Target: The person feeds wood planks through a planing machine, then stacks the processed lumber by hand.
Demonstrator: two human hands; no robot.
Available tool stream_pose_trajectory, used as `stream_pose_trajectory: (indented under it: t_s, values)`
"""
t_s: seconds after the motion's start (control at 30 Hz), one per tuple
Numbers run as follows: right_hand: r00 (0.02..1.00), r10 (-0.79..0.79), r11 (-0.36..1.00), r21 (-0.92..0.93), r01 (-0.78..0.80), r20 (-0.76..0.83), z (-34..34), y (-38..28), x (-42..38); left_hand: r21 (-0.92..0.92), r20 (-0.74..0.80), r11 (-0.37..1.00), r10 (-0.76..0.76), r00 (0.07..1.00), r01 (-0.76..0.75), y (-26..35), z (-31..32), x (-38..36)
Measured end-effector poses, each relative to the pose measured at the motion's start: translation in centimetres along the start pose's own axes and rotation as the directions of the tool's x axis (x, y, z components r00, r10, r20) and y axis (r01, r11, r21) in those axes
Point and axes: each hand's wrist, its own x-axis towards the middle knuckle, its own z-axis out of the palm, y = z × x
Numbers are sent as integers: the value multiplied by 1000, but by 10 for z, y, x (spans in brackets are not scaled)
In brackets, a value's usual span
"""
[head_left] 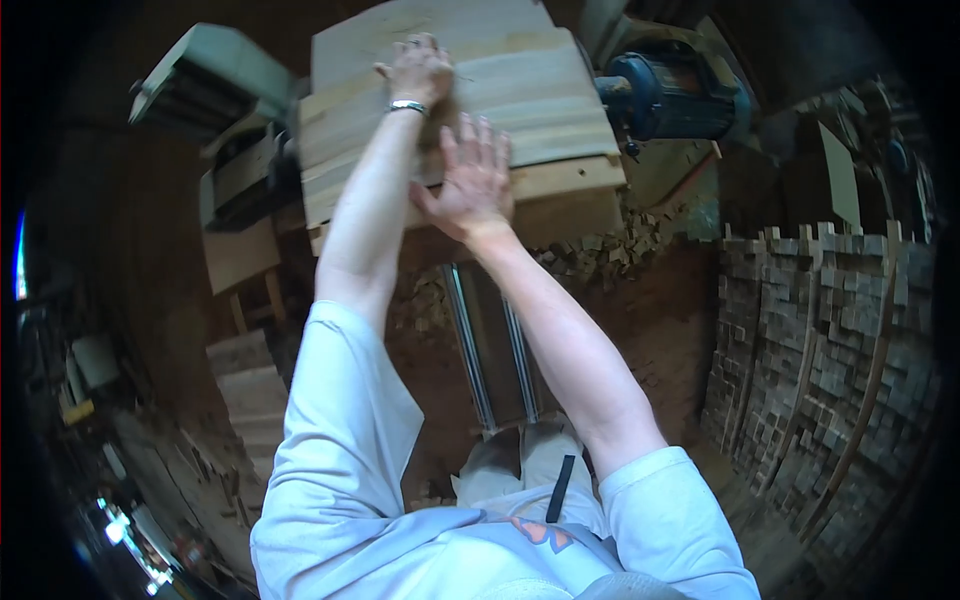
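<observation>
Several pale wooden boards (pixel 535 95) lie side by side at the top of the view, forming a broad flat surface. My left hand (pixel 417 72), with a bracelet at its wrist, rests far out on these boards, its thumb apart and its fingers foreshortened. Closer to me, my right hand (pixel 476 188) is pressed flat near the front edge, fingers spread and pointing away. A thicker wooden piece (pixel 565 205) runs along that front edge, just below the right hand. Neither hand is wrapped around anything.
A blue motor (pixel 680 95) sits right of the boards, and a pale green machine housing (pixel 215 85) stands left. Two metal rails (pixel 468 350) run toward my legs. Wood offcuts (pixel 620 250) lie heaped below. Stacked wood blocks (pixel 800 330) rise on the right.
</observation>
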Motion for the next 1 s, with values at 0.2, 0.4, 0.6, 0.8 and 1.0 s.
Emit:
stream_pose_trajectory:
  t_s: [0.2,0.4,0.6,0.8,1.0]
  values:
    - [1000,-12,1000,10,12,26,-29,-8,-122,-1,-87,998,69,994,-69,21,-23,-128]
    - [997,10,998,-67,-5,80,-63,-17,-260,-21,-122,994,102,987,-106,51,-55,-278]
    - [997,23,998,-57,-19,76,-90,-26,-376,-126,-98,982,130,987,-142,74,-83,-394]
    - [991,-13,998,59,5,133,-123,-3,-416,-189,3,916,361,933,-353,66,-118,-462]
    - [598,680,658,8,-753,425,-162,126,-321,-255,107,856,488,866,-450,68,-138,-500]
